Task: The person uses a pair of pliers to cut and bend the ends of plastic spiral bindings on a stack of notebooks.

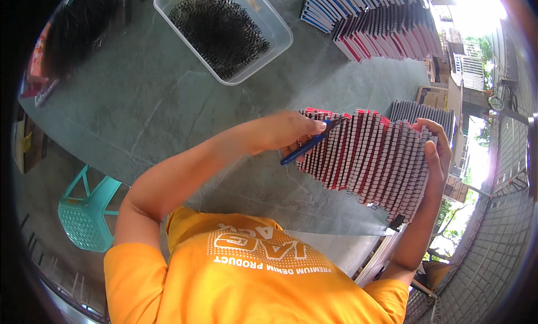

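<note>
Your two hands were apart, at opposite ends of one row of wire-bound books (370,156) near the right end of the tabletop (140,111), toward its near edge; whether the row rested there or was lifted, I could not tell. Your left hand (295,132) was clamped around one pair of pliers (305,149), blue-handled with dark jaws, which lay over the coils at the row's left end. Your right hand (440,147) clasped the row's right end, its thumb on the near side. The books, too many to count surely, stood tightly packed, coils upward, in dark and greyish ribs with pink-red strips showing between; the row was uneven along its sides. Just beyond it, by the tabletop's right edge, was one greyish coil-bound stack (423,114). Toward the far right corner you had two more groups of books, one blue and white (358,2), one pink-red and white (386,33). Near the far edge sat one clear tub (284,44) with a heap of black coils (218,33), uncountable in their tangle. Past the left part of the near edge, one teal stool (89,217) stood on the floor.
</note>
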Tool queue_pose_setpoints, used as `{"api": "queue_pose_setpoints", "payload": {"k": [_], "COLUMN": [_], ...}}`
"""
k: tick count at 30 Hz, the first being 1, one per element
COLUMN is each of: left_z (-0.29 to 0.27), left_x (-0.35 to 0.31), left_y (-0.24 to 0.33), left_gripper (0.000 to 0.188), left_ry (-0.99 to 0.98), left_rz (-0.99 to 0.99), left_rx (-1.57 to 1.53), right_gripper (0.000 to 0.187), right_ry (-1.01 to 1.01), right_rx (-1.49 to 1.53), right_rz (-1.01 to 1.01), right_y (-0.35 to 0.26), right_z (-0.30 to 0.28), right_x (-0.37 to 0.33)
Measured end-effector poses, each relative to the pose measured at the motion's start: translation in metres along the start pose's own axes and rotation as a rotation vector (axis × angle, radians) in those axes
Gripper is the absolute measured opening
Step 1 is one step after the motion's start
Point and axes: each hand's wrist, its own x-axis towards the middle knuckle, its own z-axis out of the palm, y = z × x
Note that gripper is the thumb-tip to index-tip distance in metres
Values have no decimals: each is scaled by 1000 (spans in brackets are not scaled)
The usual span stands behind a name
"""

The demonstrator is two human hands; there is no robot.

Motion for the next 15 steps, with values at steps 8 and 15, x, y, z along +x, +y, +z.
{"api": "queue_pose_setpoints", "payload": {"k": [8, 15], "left_z": [13, 4], "left_x": [8, 1], "left_y": [-4, 2], "left_gripper": [39, 42], "left_ry": [256, 34], "left_rz": [180, 31], "left_rx": [369, -32], "right_gripper": [60, 60], "right_ry": [-5, 20], "right_rx": [-17, -4], "right_rz": [-23, -15], "right_y": [3, 1], "right_z": [-2, 2], "right_x": [2, 1]}}
